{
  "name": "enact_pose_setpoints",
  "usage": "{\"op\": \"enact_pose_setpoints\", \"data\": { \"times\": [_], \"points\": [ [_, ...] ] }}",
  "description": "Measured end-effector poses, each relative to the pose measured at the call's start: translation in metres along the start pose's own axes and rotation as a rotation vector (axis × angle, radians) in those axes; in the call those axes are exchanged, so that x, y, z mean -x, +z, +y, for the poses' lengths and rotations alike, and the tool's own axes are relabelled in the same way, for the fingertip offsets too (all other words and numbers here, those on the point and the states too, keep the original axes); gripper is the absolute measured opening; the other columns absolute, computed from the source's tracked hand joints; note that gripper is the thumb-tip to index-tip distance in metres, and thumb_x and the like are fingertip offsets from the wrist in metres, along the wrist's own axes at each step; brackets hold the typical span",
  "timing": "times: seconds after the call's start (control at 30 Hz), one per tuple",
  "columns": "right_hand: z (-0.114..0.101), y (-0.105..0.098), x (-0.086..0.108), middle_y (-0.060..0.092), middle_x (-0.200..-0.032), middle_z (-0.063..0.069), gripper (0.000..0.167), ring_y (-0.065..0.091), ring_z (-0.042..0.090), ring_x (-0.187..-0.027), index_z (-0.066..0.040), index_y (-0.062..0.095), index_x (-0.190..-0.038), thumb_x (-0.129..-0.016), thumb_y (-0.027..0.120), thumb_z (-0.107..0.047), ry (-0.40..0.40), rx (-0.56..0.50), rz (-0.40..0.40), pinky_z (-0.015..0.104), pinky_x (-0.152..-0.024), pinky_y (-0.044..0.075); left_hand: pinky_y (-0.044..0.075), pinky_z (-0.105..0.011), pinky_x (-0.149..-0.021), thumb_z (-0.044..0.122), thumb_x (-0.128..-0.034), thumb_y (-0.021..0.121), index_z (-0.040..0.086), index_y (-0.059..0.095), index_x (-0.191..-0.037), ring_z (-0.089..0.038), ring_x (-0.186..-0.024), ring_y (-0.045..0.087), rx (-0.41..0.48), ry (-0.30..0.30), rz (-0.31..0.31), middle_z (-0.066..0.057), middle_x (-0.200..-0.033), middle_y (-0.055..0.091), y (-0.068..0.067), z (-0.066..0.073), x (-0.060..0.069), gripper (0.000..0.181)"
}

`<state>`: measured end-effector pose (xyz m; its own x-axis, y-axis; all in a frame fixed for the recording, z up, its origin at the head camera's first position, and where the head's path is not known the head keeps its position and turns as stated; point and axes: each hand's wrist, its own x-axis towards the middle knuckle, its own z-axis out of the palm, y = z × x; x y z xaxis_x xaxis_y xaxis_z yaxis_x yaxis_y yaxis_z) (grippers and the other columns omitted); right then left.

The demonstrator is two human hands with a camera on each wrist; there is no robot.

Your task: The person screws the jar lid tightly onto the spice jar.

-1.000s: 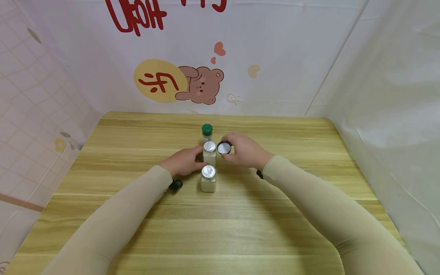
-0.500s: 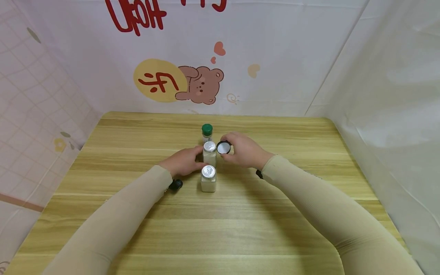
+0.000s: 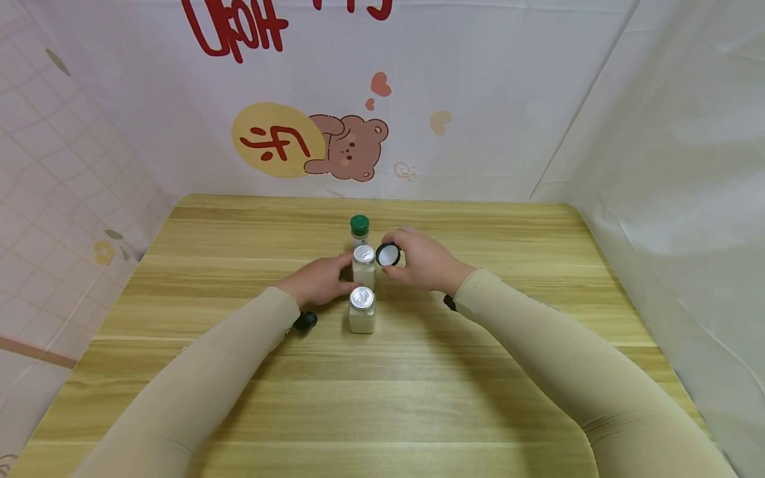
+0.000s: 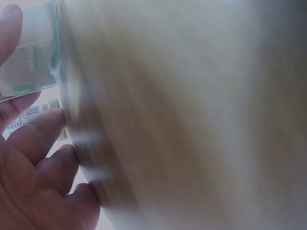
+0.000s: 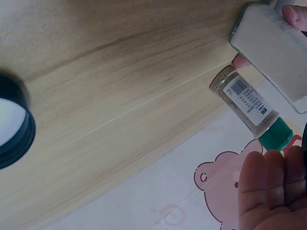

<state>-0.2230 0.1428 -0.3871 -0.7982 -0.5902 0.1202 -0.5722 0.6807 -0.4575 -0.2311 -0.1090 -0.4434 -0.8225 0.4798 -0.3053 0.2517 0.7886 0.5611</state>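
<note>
My left hand (image 3: 319, 282) grips a glass jar (image 3: 364, 275) with a silver top and pale contents. The left wrist view shows that jar (image 4: 31, 57) beside the thumb and curved fingers. Nearer me stands a similar jar (image 3: 362, 322), close to my left thumb. Just right of the gripped jar, my right hand (image 3: 427, 262) pinches a black lid (image 3: 388, 254) by its rim, its white inside towards me. In the right wrist view my right hand (image 5: 273, 191) shows at the lower right, with only a dark edge of the lid beside it.
A green-capped bottle (image 3: 360, 229) stands behind the gripped jar; its barcode label (image 5: 247, 100) shows in the right wrist view. A black round thing (image 5: 24, 143) with a white face lies at that view's left edge. Printed cloth walls (image 3: 490, 86) border the wooden table (image 3: 382, 392).
My right hand and the black lid have shifted very slightly up and left. The left hand and both jars show no clear movement.
</note>
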Motion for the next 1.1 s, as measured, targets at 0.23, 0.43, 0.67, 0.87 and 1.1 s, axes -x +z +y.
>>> {"op": "enact_pose_setpoints", "data": {
  "times": [0.23,0.43,0.67,0.87,1.1],
  "points": [
    [-0.0005,0.0006,-0.0004,0.067,-0.115,0.009,0.037,0.066,0.024,-0.107,-0.004,0.066,-0.121,-0.091,0.078,-0.021,0.011,-0.011,0.002,0.041,-0.098,0.057,0.036,-0.055,-0.125,0.048,-0.1011,0.069,0.033,0.040,-0.161,-0.031,-0.153,0.043,-0.003,0.000,0.000,-0.005,-0.163,0.049,-0.0004,-0.0001,0.0002,0.068],
    [-0.0011,0.0004,-0.0007,0.066,-0.115,0.010,0.037,0.065,0.024,-0.108,-0.003,0.065,-0.122,-0.092,0.079,-0.020,0.018,-0.022,-0.001,0.041,-0.099,0.057,0.038,-0.055,-0.124,0.048,-0.1012,0.069,0.034,0.041,-0.159,-0.032,-0.151,0.046,-0.005,0.008,0.005,-0.005,-0.160,0.052,-0.0003,0.0003,0.0005,0.066],
    [-0.0041,0.0001,-0.0016,0.065,-0.117,0.010,0.038,0.064,0.023,-0.107,-0.003,0.065,-0.122,-0.092,0.080,-0.022,0.031,-0.024,0.003,0.040,-0.098,0.056,0.038,-0.056,-0.124,0.047,-0.1010,0.069,0.033,0.043,-0.158,-0.032,-0.150,0.047,0.000,0.011,0.005,-0.005,-0.158,0.053,-0.0009,0.0013,0.0024,0.064],
    [-0.0050,0.0001,-0.0020,0.067,-0.120,0.016,0.039,0.064,0.024,-0.107,-0.003,0.065,-0.122,-0.092,0.080,-0.022,0.035,-0.036,0.002,0.041,-0.098,0.056,0.039,-0.056,-0.123,0.047,-0.1010,0.069,0.033,0.044,-0.157,-0.031,-0.150,0.048,-0.005,0.010,0.006,-0.005,-0.158,0.054,-0.0003,0.0004,0.0013,0.063],
    [-0.0042,0.0012,-0.0020,0.068,-0.120,0.018,0.040,0.064,0.024,-0.107,-0.001,0.064,-0.124,-0.094,0.079,-0.021,0.029,-0.057,0.007,0.041,-0.097,0.056,0.038,-0.056,-0.124,0.047,-0.1014,0.069,0.032,0.041,-0.160,-0.033,-0.151,0.046,-0.009,0.008,0.003,-0.007,-0.159,0.053,-0.0005,0.0006,0.0010,0.066]
  ]
}}
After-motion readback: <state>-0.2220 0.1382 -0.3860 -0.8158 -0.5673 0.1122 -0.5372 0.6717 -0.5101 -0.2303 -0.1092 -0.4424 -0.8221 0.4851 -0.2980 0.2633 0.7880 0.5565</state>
